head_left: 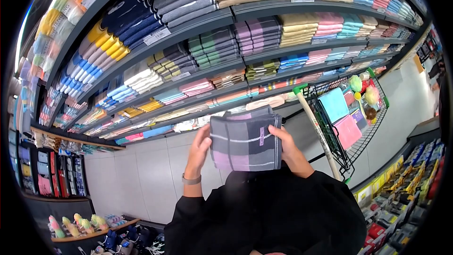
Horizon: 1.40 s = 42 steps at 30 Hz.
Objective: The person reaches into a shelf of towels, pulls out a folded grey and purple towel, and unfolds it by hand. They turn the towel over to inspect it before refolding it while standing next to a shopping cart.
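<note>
A folded grey and purple checked towel (243, 144) is held up in front of my body, with a small purple label near its right edge. My left hand (200, 146) grips its left edge, and a band circles that wrist. On the right edge my right hand (285, 144) has its thumb on the front near the label; its other fingers are hidden behind the cloth. Similar purple and grey checked towels (257, 35) lie stacked on the shelf ahead.
Shelves (188, 26) of folded towels curve across the front. At the right stands a shopping cart (365, 137) holding a blue item, a pink item and several colourful things. Racks of packaged goods (401, 193) are at lower right, and a low display (89, 233) at lower left.
</note>
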### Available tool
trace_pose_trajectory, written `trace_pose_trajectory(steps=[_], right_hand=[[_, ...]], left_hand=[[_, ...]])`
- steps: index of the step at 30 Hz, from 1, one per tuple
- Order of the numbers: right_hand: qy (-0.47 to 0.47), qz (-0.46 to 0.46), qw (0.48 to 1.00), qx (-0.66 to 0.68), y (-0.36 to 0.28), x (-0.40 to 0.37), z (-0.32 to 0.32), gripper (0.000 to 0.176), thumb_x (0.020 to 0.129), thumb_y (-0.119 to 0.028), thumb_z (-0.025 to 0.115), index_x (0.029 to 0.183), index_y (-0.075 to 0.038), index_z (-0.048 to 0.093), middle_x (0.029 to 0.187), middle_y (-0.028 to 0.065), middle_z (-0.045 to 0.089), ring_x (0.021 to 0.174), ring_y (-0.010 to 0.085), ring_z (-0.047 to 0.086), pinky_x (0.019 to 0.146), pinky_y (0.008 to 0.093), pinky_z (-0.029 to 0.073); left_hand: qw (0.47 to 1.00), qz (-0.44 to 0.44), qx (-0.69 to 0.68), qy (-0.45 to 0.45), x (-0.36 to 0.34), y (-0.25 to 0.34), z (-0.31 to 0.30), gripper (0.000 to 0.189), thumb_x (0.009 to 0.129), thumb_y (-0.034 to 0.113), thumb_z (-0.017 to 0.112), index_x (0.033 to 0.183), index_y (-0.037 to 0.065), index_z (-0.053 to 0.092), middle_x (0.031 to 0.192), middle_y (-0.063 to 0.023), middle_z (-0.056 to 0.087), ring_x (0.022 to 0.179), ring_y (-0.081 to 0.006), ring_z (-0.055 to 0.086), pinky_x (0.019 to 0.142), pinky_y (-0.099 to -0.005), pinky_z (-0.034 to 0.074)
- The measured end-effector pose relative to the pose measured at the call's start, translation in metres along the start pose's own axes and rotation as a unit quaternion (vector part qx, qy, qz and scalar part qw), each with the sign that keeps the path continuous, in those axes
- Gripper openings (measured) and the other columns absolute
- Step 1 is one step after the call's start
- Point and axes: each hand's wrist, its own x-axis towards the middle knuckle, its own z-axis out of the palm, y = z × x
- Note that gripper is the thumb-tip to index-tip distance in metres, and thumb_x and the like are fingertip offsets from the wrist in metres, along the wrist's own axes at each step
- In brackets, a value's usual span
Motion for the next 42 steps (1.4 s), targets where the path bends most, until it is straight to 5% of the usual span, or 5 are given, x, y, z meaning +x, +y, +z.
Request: trace_pose_trajectory(steps=[7, 13, 23, 30, 42], right_hand=[[0.021, 0.029, 0.999, 0.031, 0.011, 0.004, -0.011, 0.044, 0.094, -0.028, 0.062, 0.125, 0.002, 0.057, 0.110, 0.0121, 0.067, 0.099, 0.0202, 0.066, 0.087, 0.0334, 0.053], [-0.273, 0.070, 0.956, 0.087, -0.015, 0.004, -0.016, 0.081, 0.096, -0.056, 0.050, 0.146, 0.005, 0.037, 0.147, 0.0206, 0.045, 0.133, 0.0295, 0.047, 0.113, 0.0428, 0.034], [-0.260, 0.181, 0.813, -0.489, -0.056, 0.021, 0.036, 0.068, 0.094, -0.055, 0.059, 0.123, 0.007, 0.060, 0.109, 0.0127, 0.068, 0.099, 0.0186, 0.063, 0.085, 0.0308, 0.049], [-0.040, 0.118, 0.968, -0.218, 0.009, 0.016, 0.027, 0.043, 0.103, -0.033, 0.052, 0.120, 0.006, 0.061, 0.107, 0.0092, 0.068, 0.093, 0.0140, 0.064, 0.082, 0.0275, 0.051], [-0.049, -0.100, 0.941, -0.321, 0.037, 0.004, 0.031, 0.046, 0.102, -0.020, 0.052, 0.138, 0.007, 0.043, 0.128, 0.0148, 0.054, 0.117, 0.0173, 0.051, 0.100, 0.0318, 0.041]], left_hand=[[0.998, -0.046, -0.026, 0.023, -0.006, -0.016, 0.031, 0.056, 0.096, 0.018, 0.062, 0.143, -0.002, 0.041, 0.136, -0.0111, 0.054, 0.124, -0.0182, 0.050, 0.105, -0.0313, 0.039], [0.995, 0.064, 0.045, 0.063, -0.008, 0.014, 0.018, 0.038, 0.096, 0.006, 0.060, 0.132, -0.003, 0.054, 0.119, -0.0066, 0.063, 0.106, -0.0132, 0.058, 0.092, -0.0269, 0.046], [0.908, 0.204, 0.362, -0.052, 0.005, 0.068, 0.051, 0.020, 0.087, 0.001, 0.063, 0.106, -0.004, 0.065, 0.085, -0.0118, 0.062, 0.077, -0.0274, 0.059, 0.074, -0.0326, 0.045], [0.749, 0.284, 0.570, 0.181, 0.008, 0.041, 0.081, 0.039, 0.087, 0.008, 0.065, 0.125, 0.003, 0.058, 0.123, -0.0180, 0.054, 0.112, -0.0357, 0.054, 0.095, -0.0416, 0.044], [0.902, 0.194, 0.377, 0.075, -0.016, 0.005, 0.103, 0.069, 0.081, 0.013, 0.072, 0.139, -0.005, 0.041, 0.137, -0.0261, 0.043, 0.126, -0.0416, 0.046, 0.106, -0.0444, 0.038]])
